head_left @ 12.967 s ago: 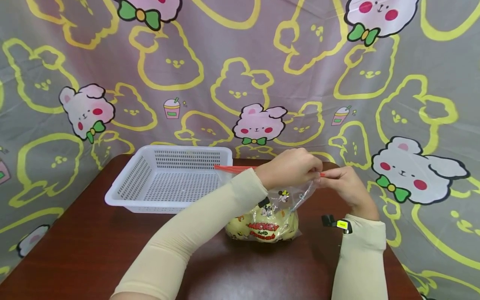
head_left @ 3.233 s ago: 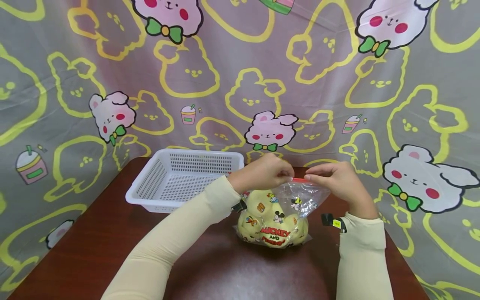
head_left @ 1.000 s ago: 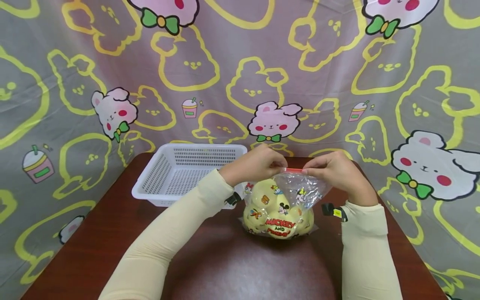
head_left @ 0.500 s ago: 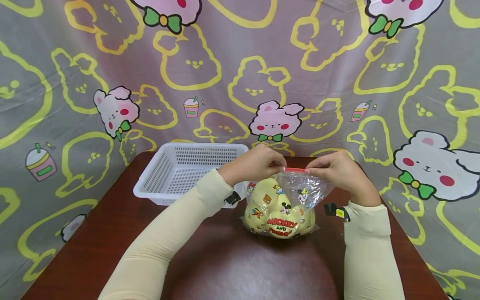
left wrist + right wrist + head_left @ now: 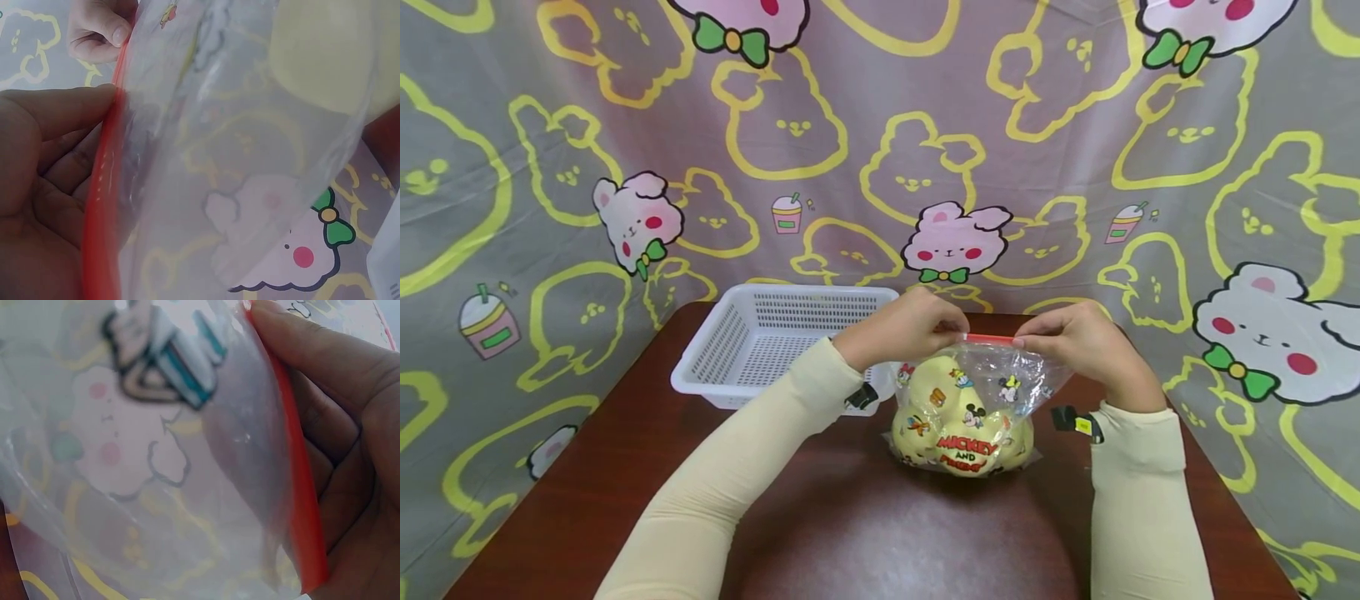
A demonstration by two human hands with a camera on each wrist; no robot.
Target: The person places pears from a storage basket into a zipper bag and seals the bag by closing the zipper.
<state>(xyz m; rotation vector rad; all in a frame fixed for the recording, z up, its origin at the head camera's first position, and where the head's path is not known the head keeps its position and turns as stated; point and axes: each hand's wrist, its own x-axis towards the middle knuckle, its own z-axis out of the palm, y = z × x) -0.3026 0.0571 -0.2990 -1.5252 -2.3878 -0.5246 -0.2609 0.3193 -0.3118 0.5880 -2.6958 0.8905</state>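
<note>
A clear zip bag [image 5: 967, 417] with cartoon prints and red lettering stands on the table, holding rounded pale yellow things whose kind I cannot tell. Its red zip strip [image 5: 990, 339] runs along the top. My left hand [image 5: 910, 327] pinches the strip between thumb and finger on the left. On the right, my right hand [image 5: 1078, 346] pinches the same strip near its other end. In the left wrist view the red strip [image 5: 107, 181] passes along the thumb and fingers. The right wrist view shows the strip [image 5: 300, 481] lying against the right fingers.
A white perforated plastic basket [image 5: 700, 358] stands at the back left, partly behind the left forearm. Dark brown table [image 5: 880, 533] extends toward me. A grey curtain [image 5: 820, 100] with cartoon prints hangs behind it.
Thirteen seconds ago both hands were close together at the strip's right end. The left hand is now further left, with red strip showing between them. Over the last second little has moved.
</note>
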